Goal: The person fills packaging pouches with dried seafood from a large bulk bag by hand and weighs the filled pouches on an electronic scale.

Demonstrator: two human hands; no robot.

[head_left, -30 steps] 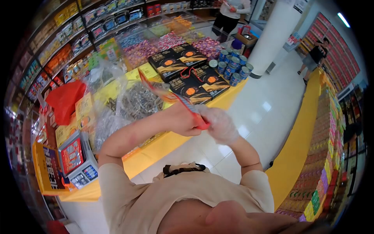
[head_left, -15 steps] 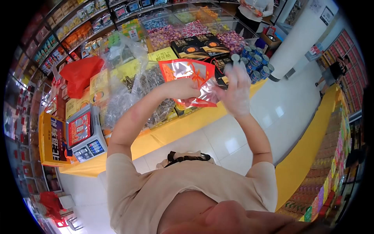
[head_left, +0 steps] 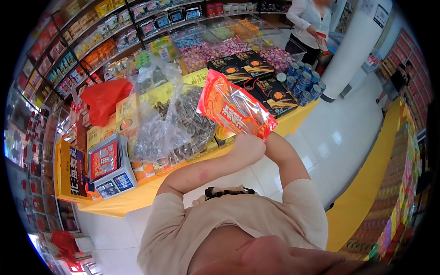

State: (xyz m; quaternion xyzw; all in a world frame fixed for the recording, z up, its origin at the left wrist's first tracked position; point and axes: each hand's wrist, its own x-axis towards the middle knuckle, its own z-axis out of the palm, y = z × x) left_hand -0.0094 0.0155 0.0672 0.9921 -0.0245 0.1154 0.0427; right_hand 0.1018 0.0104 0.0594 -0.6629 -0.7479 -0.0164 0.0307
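Note:
A red printed packet (head_left: 233, 107) with a clear, shiny top stands tilted over the table's front edge. My left hand (head_left: 249, 149) is closed around its lower edge, the back of the hand facing me. Behind the packet my right forearm (head_left: 286, 158) runs up, and the right hand, with its fingers, is hidden there. Just left of the packet lies a large clear plastic bag (head_left: 176, 128) of dark, thin dried pieces. A similar red packet (head_left: 104, 160) rests on the scale (head_left: 121, 181) at the table's left end.
Black boxes (head_left: 275, 94), blue cans (head_left: 305, 85) and bins of wrapped sweets (head_left: 197, 55) stand farther back. A red bag (head_left: 105, 98) lies on the left. A person (head_left: 309, 23) stands beyond the table beside a white pillar (head_left: 355, 50). A yellow-edged display (head_left: 362, 197) runs along the right.
The packet has turned from its silvery side to its printed side. My gloved right hand, earlier raised beside it with fingers apart, has gone behind it. The person beyond now shows a red and white packet.

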